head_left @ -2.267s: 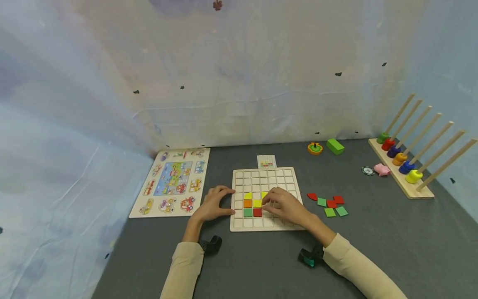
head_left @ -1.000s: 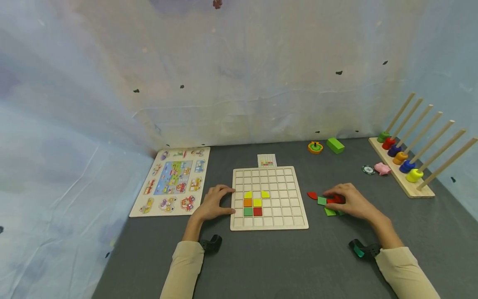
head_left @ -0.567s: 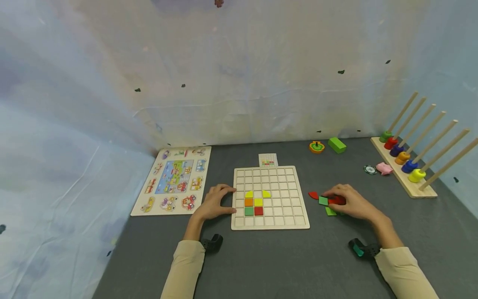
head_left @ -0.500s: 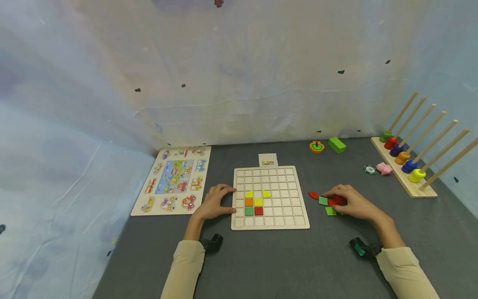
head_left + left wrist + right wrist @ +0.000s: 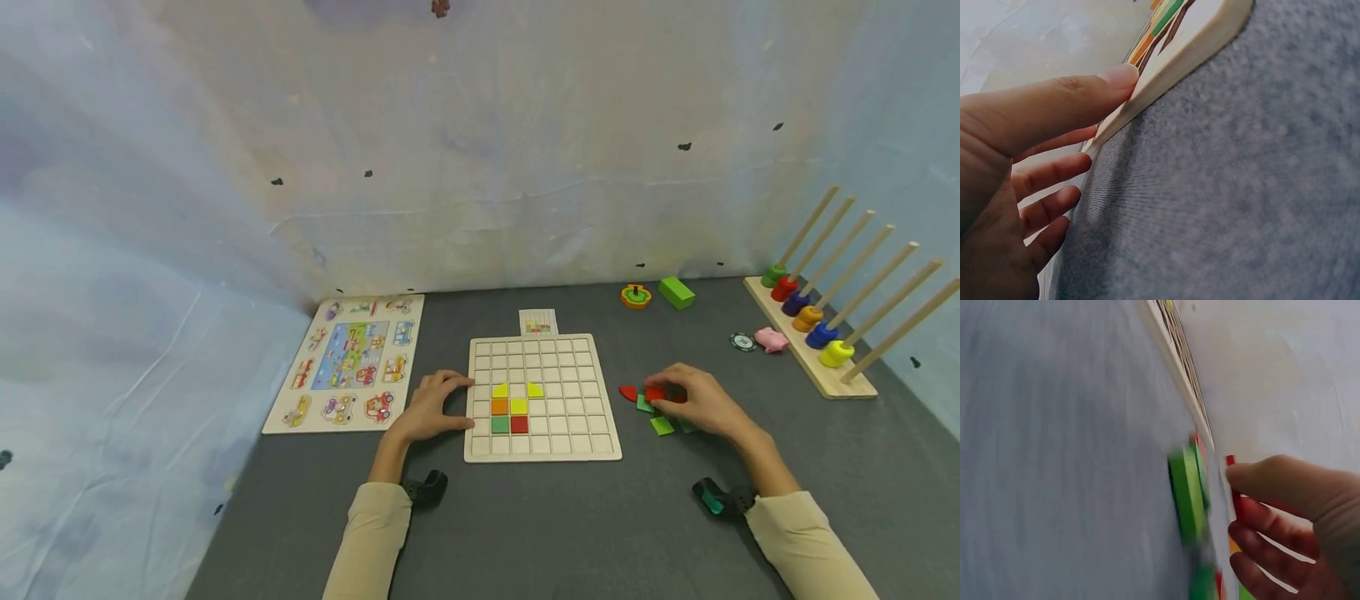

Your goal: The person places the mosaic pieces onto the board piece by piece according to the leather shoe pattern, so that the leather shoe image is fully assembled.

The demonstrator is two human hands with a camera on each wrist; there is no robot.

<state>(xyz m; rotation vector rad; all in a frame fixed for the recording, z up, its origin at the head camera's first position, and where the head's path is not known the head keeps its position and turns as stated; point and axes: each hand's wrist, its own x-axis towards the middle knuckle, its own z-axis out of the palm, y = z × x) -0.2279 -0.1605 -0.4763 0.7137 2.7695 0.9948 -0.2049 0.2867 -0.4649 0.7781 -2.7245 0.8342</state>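
Just right of the grid board (image 5: 542,398), the right hand (image 5: 697,403) pinched a red tile (image 5: 656,393) by its edges. It looked thin, stiff and light. The left hand (image 5: 429,407) pressed the board's left rim, fingers relaxed.

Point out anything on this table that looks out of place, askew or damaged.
Nothing looks damaged or spilled. The only untidy spot is the loose heap of red and green tiles beside the grid board, where the right hand pinches a red tile. The left hand rests against the board's edge.
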